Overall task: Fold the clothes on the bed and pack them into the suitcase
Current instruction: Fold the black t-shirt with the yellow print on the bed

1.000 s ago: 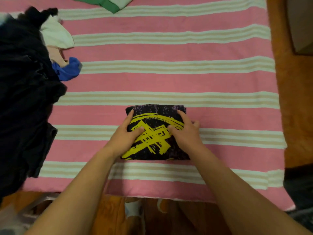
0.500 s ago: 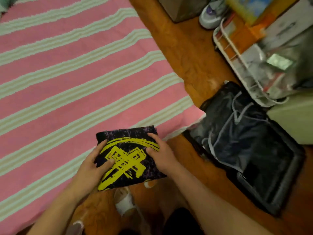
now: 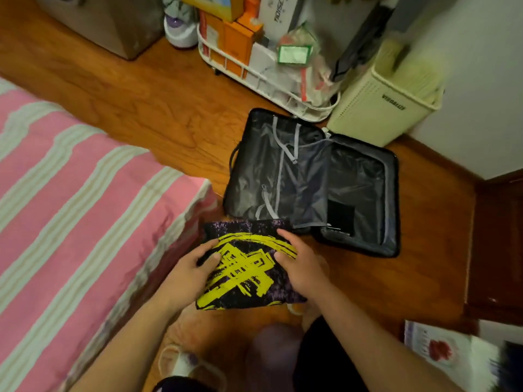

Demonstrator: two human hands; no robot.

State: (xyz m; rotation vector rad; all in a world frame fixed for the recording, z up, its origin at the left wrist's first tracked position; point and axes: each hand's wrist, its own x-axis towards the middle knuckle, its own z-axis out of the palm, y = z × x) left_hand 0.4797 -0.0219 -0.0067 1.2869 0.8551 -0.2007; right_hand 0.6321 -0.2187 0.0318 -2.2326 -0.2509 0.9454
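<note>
Both hands (image 3: 246,267) grip my folded shirt (image 3: 249,264); I should lay it flat in the suitcase (image 3: 311,176) just ahead.

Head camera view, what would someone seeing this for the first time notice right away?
The folded black shirt with a bold yellow print, held at its sides by the left hand and right hand above the wooden floor. Just beyond it the black suitcase lies open on the floor, and the pink striped bed fills the left.
</note>
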